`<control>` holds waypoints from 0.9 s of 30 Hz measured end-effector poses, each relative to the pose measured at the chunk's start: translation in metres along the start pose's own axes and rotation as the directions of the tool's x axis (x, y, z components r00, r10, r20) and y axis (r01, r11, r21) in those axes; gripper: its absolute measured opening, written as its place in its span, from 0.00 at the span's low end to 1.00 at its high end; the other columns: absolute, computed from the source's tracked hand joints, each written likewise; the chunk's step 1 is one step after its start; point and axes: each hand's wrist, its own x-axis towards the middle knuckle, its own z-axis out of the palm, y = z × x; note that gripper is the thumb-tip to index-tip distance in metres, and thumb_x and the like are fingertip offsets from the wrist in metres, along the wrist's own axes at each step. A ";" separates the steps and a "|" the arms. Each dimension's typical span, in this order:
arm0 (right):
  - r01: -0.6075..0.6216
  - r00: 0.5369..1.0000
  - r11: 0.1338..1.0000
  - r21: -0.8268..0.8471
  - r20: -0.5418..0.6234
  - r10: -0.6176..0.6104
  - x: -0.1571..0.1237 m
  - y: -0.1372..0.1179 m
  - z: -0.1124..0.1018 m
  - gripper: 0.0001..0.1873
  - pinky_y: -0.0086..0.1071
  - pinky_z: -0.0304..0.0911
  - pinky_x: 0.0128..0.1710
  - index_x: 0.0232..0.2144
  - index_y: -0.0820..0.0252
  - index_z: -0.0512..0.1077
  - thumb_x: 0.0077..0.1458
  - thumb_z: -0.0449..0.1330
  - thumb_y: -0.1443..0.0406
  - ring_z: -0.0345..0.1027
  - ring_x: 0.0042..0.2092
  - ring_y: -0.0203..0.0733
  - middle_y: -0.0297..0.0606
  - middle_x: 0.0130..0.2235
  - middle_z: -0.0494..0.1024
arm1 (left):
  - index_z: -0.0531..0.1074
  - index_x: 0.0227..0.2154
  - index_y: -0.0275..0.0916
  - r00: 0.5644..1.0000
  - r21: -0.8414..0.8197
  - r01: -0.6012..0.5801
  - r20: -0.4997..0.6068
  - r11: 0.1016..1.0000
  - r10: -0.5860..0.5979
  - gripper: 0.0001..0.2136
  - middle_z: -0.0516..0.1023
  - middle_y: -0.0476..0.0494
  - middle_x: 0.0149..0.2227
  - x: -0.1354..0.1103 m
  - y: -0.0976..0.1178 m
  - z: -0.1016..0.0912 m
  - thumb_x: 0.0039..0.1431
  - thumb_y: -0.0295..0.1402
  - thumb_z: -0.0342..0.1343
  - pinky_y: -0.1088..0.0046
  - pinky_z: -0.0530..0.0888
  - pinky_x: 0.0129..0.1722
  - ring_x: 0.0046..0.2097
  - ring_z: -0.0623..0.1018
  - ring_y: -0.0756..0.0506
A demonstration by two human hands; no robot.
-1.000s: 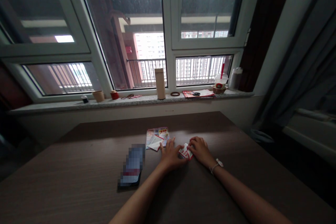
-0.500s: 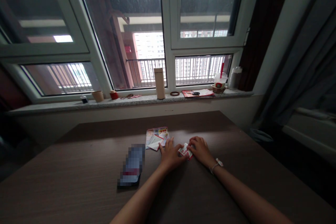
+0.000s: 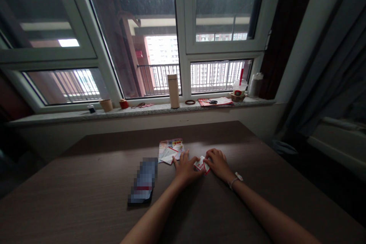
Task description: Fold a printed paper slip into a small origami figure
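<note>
A small folded paper (image 3: 199, 163), white with red print and red edges, lies on the brown table between my two hands. My left hand (image 3: 185, 168) has its thumb and index finger on the paper's left and near sides, while its other fingers spread over the table. From the right, my right hand (image 3: 219, 163) presses bent fingertips onto the paper's edge. Beside my left fingertips, a white slip with a red edge (image 3: 168, 155) rests on a colourful printed leaflet (image 3: 164, 145). Part of the folded paper is hidden under my fingers.
A phone (image 3: 144, 179), blurred out, lies left of my left forearm. Along the windowsill (image 3: 154, 111) stand a beige flask (image 3: 173, 91), a paper cup (image 3: 106, 105), a drink cup with red straw (image 3: 239, 88) and a bottle (image 3: 256, 85). Scissors (image 3: 212, 101) lie on red-and-white papers there.
Hardly anything differs. My right fingers have shifted very slightly at the paper's edge; both hands stay on it.
</note>
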 end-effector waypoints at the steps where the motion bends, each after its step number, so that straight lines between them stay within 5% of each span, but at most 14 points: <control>1: 0.000 1.000 1.000 -0.001 0.003 0.000 0.000 0.000 0.000 0.07 0.40 0.53 0.52 0.33 0.54 0.70 0.57 0.56 0.58 0.60 0.48 0.46 0.37 0.43 0.71 | 0.70 0.48 0.55 1.000 0.000 0.002 0.003 1.000 -0.002 0.25 0.52 0.44 0.67 0.000 0.000 0.000 0.48 0.56 0.55 0.34 0.36 0.59 0.67 0.48 0.32; 27: -0.019 1.000 0.999 -0.040 -0.001 0.019 0.002 -0.001 0.002 0.07 0.37 0.51 0.52 0.33 0.55 0.70 0.56 0.57 0.59 0.60 0.48 0.44 0.36 0.43 0.72 | 0.70 0.48 0.55 1.000 0.017 0.000 -0.013 1.000 0.001 0.24 0.52 0.43 0.66 0.001 -0.001 0.002 0.48 0.56 0.56 0.33 0.36 0.58 0.67 0.50 0.32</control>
